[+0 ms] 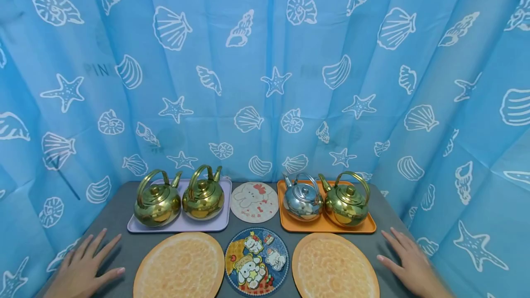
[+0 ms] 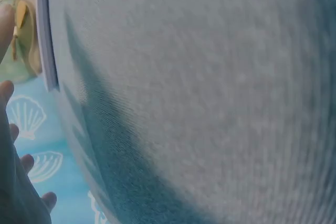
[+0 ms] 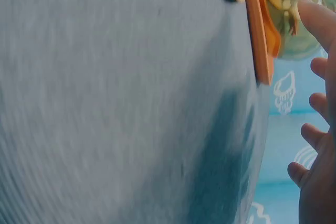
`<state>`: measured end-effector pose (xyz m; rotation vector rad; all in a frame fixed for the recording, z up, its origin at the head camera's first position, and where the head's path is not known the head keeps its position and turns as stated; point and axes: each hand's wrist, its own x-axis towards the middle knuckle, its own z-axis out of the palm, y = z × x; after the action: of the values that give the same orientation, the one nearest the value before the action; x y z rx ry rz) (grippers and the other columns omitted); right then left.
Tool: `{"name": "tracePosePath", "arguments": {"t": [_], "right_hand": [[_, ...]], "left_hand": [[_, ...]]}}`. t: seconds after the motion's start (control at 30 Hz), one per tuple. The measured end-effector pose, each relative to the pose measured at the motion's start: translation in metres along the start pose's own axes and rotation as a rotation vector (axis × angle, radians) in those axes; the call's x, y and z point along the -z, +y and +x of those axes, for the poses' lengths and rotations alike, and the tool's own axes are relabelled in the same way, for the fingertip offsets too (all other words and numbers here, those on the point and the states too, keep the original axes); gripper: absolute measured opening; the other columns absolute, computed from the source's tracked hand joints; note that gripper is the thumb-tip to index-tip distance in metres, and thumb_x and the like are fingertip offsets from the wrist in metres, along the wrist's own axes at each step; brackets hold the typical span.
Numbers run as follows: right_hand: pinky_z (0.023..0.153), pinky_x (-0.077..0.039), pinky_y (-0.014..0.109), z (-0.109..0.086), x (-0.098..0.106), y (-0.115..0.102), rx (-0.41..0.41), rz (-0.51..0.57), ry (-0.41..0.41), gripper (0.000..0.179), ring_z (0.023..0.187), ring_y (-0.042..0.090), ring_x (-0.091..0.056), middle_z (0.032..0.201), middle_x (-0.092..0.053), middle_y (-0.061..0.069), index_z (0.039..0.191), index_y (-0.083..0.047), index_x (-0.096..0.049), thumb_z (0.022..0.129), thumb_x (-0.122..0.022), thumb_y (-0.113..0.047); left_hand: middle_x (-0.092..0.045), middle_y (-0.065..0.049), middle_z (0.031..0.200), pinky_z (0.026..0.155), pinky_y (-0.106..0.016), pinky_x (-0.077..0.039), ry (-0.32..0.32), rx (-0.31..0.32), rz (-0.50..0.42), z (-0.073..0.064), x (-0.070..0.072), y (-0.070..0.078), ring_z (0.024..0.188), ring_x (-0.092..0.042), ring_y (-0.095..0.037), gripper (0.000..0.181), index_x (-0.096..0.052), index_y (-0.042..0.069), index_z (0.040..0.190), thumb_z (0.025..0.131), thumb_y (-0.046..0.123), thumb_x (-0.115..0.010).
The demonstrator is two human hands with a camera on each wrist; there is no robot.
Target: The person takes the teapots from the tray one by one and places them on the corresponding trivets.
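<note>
My left hand (image 1: 84,266) is spread with straight fingers at the table's left side, holding nothing. My right hand (image 1: 407,261) is spread likewise at the right side, also holding nothing. Nearest the left hand is a lilac tray (image 1: 178,228) bearing two gold teapots, one on the left (image 1: 157,203) and one on the right (image 1: 203,199). An orange tray (image 1: 327,228) near the right hand carries a silver teapot (image 1: 303,200) and a gold teapot (image 1: 347,203). In the right wrist view, the thumb overlaps the gold teapot (image 3: 296,19).
Two tan round mats, left (image 1: 180,266) and right (image 1: 335,266), lie at the front. Between them is a blue cartoon mat (image 1: 236,247), with a pale rabbit mat (image 1: 254,201) behind it. A blue shell-print curtain (image 1: 265,141) surrounds the grey table (image 1: 120,206).
</note>
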<state>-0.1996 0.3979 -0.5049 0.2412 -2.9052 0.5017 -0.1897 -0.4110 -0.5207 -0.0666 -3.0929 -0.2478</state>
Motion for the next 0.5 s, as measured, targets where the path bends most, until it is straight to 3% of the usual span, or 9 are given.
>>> {"name": "tracePosePath", "arguments": {"t": [0.13,0.27,0.5], "right_hand": [[0.089,-0.033,0.070,0.000,-0.001,-0.010,0.034,0.047,0.061,0.063,0.121,0.055,-0.037,0.139,-0.040,0.032,0.136,0.000,-0.050,0.089,-0.070,-0.037],[0.088,-0.035,0.069,0.000,-0.001,-0.022,0.039,0.101,0.061,0.061,0.119,0.056,-0.039,0.138,-0.041,0.033,0.136,0.002,-0.050,0.091,-0.069,-0.034],[0.089,-0.034,0.067,0.001,-0.002,-0.045,0.056,0.157,0.109,0.057,0.119,0.053,-0.041,0.134,-0.047,0.031,0.135,0.003,-0.051,0.090,-0.070,-0.027]], "left_hand": [[-0.030,-0.030,0.143,0.093,-0.079,-0.012,0.023,-0.031,0.006,-0.002,0.002,0.003,0.122,-0.027,-0.061,0.098,-0.043,0.013,0.145,0.076,0.082,-0.049],[-0.035,-0.030,0.140,0.090,-0.079,-0.021,0.044,-0.059,0.011,-0.005,0.004,0.006,0.118,-0.034,-0.060,0.094,-0.045,0.012,0.143,0.076,0.078,-0.054],[-0.035,-0.030,0.140,0.083,-0.078,-0.029,0.069,-0.081,-0.068,-0.006,0.009,0.014,0.115,-0.038,-0.057,0.087,-0.046,0.009,0.143,0.081,0.069,-0.059]]}}
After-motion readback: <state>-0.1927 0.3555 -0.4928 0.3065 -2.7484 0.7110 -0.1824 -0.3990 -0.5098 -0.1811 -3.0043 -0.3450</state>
